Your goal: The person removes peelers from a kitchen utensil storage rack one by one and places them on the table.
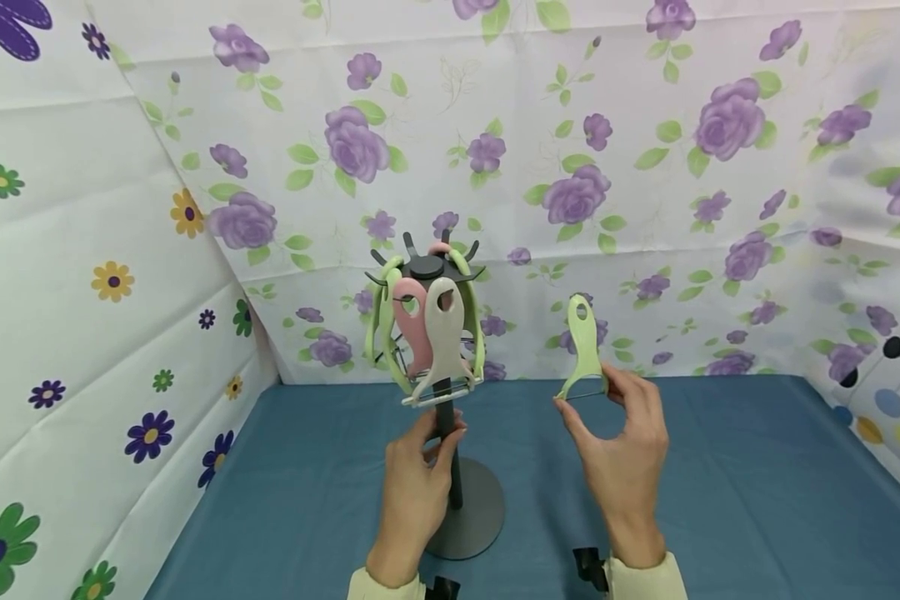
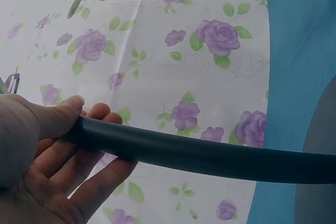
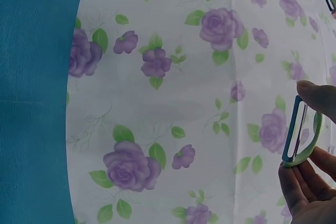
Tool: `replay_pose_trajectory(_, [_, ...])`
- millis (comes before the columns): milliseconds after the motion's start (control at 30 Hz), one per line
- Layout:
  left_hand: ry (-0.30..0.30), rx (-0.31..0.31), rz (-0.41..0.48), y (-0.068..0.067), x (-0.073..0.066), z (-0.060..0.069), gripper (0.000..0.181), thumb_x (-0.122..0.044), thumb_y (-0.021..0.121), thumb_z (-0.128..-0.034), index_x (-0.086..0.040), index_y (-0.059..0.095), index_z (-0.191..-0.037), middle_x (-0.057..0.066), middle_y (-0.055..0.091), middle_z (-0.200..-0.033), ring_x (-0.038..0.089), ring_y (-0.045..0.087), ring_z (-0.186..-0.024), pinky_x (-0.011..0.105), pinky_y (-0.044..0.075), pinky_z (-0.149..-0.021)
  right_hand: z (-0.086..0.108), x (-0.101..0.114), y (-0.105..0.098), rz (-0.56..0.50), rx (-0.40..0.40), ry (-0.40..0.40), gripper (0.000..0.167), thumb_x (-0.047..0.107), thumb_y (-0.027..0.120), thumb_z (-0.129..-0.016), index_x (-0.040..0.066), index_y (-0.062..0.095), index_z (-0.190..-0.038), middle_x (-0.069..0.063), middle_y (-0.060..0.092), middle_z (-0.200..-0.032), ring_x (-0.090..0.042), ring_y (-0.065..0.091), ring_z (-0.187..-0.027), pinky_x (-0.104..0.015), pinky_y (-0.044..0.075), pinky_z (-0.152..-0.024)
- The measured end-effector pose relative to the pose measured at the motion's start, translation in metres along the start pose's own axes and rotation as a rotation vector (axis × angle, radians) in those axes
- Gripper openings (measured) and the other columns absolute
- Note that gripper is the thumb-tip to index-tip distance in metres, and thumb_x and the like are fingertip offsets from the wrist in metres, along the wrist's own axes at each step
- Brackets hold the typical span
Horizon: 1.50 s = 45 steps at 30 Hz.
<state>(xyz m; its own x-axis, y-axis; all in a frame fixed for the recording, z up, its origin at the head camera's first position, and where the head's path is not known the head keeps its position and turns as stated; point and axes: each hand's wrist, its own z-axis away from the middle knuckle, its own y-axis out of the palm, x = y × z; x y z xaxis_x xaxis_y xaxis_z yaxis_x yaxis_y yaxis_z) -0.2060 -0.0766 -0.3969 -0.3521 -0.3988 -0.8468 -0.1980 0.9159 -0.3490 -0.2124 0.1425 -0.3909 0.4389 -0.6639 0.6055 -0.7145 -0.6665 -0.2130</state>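
Observation:
A dark stand's post is gripped near its upper part by my left hand; the left wrist view shows thumb and fingers round the post. Pink, white and green peelers hang from hooks at the stand's top. To the right of the stand, my right hand pinches a light green peeler by the two sides of its blade end, handle upward. The right wrist view shows this peeler's blade between thumb and fingers of the hand.
The stand's round base rests on a blue cloth. Behind it hangs a white sheet with purple flowers; another flowered sheet is on the left, and a dotted one at the right edge.

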Motion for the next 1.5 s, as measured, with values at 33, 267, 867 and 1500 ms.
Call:
replay_pose_trajectory(33, [0.002,-0.001,0.001,0.0,0.0,0.0,0.018,-0.014,0.068,-0.0989,-0.016,0.071,-0.117,0.001,0.077,-0.106,0.017,0.074,-0.107,0.035,0.064,-0.088,0.0,-0.001,0.0,0.005,0.003,0.005,0.066,0.01,0.093,-0.074,0.005,0.066,-0.133,-0.02,0.062,-0.116,-0.031,0.06,-0.104,-0.026,0.049,-0.091])
replay_pose_trajectory(267, [0.011,-0.006,0.011,0.0,0.0,0.0,0.019,-0.013,0.068,-0.0989,-0.015,0.071,-0.118,0.003,0.078,-0.106,0.018,0.074,-0.107,0.035,0.064,-0.088,-0.002,-0.006,-0.002,0.013,-0.002,0.019,0.065,0.01,0.094,-0.073,0.003,0.066,-0.131,-0.021,0.061,-0.114,-0.033,0.059,-0.103,-0.027,0.049,-0.092])
replay_pose_trajectory(867, [0.005,0.001,0.014,0.001,-0.001,0.0,0.018,-0.013,0.067,-0.0993,-0.016,0.071,-0.117,0.002,0.077,-0.107,0.017,0.074,-0.107,0.035,0.064,-0.089,-0.002,-0.011,-0.002,0.059,0.025,0.042,0.067,0.01,0.095,-0.071,0.004,0.066,-0.131,-0.02,0.062,-0.115,-0.031,0.061,-0.102,-0.017,0.047,-0.093])
replay_pose_trajectory(1500, [0.014,-0.003,0.002,0.001,0.001,0.0,0.017,-0.014,0.067,-0.0994,-0.016,0.071,-0.116,0.001,0.077,-0.106,0.016,0.074,-0.106,0.035,0.064,-0.087,0.0,-0.011,0.0,0.053,0.067,0.077,0.064,0.012,0.095,-0.072,0.005,0.067,-0.129,-0.02,0.061,-0.115,-0.03,0.06,-0.1,-0.034,0.051,-0.09])
